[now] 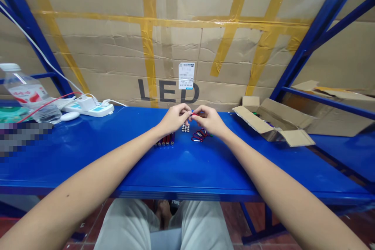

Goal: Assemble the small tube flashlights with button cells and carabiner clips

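Observation:
My left hand (pixel 177 116) and my right hand (pixel 208 118) meet above the blue table, fingertips pinched together. Between them is a small thin red piece (pixel 194 114), mostly covered by the fingers, so its kind is unclear. Just below the hands stands a small cluster of silver button-like metal parts (pixel 185 128). Beside my right wrist lies a loose group of red and purple carabiners (pixel 199 135). Under my left wrist several dark, red and purple metal tubes (pixel 167 140) lie side by side, partly hidden by the forearm.
An open cardboard box (pixel 272 123) with small items inside stands at the right. To the left are a white power strip (pixel 88 106) with plugs and cables, and a plastic bottle (pixel 29 93). A large taped cardboard sheet (pixel 117 58) closes off the back.

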`<state>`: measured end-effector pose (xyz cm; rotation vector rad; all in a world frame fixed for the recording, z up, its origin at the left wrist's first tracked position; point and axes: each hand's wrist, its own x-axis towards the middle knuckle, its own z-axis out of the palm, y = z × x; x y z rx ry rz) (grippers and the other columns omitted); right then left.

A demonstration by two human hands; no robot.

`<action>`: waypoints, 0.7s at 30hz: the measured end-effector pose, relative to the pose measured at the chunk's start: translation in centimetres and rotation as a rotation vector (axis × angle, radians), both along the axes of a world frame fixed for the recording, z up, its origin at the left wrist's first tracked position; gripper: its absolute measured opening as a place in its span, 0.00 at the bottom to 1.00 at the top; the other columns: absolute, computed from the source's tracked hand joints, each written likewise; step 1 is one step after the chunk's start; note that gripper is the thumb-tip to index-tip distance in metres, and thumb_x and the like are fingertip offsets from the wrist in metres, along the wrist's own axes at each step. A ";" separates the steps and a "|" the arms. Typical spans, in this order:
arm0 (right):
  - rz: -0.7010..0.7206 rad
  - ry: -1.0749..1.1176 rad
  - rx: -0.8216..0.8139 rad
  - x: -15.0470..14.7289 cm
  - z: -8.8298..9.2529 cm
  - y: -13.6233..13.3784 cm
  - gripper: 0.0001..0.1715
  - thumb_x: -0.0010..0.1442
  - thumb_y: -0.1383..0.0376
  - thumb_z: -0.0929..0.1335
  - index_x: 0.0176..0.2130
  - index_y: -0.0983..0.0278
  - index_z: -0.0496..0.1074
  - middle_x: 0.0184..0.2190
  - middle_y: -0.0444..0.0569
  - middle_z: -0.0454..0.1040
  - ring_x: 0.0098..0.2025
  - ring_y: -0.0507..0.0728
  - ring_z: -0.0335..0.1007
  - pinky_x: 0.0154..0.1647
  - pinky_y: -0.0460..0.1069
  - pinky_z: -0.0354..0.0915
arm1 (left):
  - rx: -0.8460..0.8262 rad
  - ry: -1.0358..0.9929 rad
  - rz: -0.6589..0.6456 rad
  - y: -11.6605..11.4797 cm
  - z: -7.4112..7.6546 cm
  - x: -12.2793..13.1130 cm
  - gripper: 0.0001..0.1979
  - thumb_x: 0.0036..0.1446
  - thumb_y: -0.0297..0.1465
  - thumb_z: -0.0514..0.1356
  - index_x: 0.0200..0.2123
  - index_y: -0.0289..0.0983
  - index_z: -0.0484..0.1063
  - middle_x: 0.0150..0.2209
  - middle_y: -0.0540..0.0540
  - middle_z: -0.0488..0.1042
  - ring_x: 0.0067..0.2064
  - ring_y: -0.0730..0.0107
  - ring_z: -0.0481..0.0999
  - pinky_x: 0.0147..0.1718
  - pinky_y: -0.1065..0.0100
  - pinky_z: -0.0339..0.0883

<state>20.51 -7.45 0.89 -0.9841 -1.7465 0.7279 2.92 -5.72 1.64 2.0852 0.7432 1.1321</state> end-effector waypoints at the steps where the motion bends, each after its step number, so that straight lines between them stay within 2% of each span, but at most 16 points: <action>1: -0.014 -0.026 0.028 0.0 -0.1 0.1 0.10 0.53 0.60 0.70 0.32 0.63 0.68 0.28 0.47 0.77 0.25 0.52 0.67 0.26 0.48 0.63 | -0.006 0.004 0.009 0.0 0.0 0.0 0.05 0.61 0.29 0.56 0.34 0.34 0.68 0.25 0.49 0.74 0.25 0.76 0.73 0.24 0.74 0.65; 9: -0.086 -0.265 0.235 0.5 0.2 0.0 0.07 0.60 0.63 0.67 0.36 0.63 0.75 0.33 0.48 0.79 0.33 0.55 0.71 0.35 0.49 0.65 | -0.094 -0.023 0.011 0.5 -0.1 0.0 0.05 0.60 0.30 0.57 0.34 0.34 0.69 0.28 0.47 0.75 0.25 0.75 0.74 0.18 0.76 0.63; 15: -0.096 -0.285 0.250 0.4 0.3 0.0 0.08 0.60 0.63 0.67 0.37 0.63 0.76 0.34 0.49 0.79 0.36 0.56 0.73 0.36 0.49 0.66 | -0.161 -0.021 0.059 0.4 0.0 0.1 0.06 0.60 0.31 0.58 0.33 0.34 0.69 0.27 0.46 0.75 0.24 0.74 0.74 0.16 0.76 0.61; 18: -0.097 -0.248 0.204 0.3 0.1 0.0 0.09 0.60 0.62 0.67 0.37 0.63 0.76 0.32 0.48 0.79 0.31 0.55 0.73 0.34 0.49 0.66 | -0.122 -0.019 0.098 0.4 0.0 0.2 0.05 0.60 0.31 0.58 0.33 0.34 0.69 0.27 0.47 0.76 0.25 0.73 0.74 0.19 0.74 0.62; 21: -0.087 -0.167 0.117 0.2 0.0 0.0 0.10 0.60 0.60 0.67 0.37 0.64 0.75 0.31 0.49 0.79 0.27 0.54 0.73 0.30 0.49 0.67 | 0.045 0.006 0.146 0.4 -0.2 0.2 0.05 0.60 0.31 0.57 0.36 0.35 0.70 0.31 0.47 0.77 0.30 0.71 0.76 0.29 0.69 0.69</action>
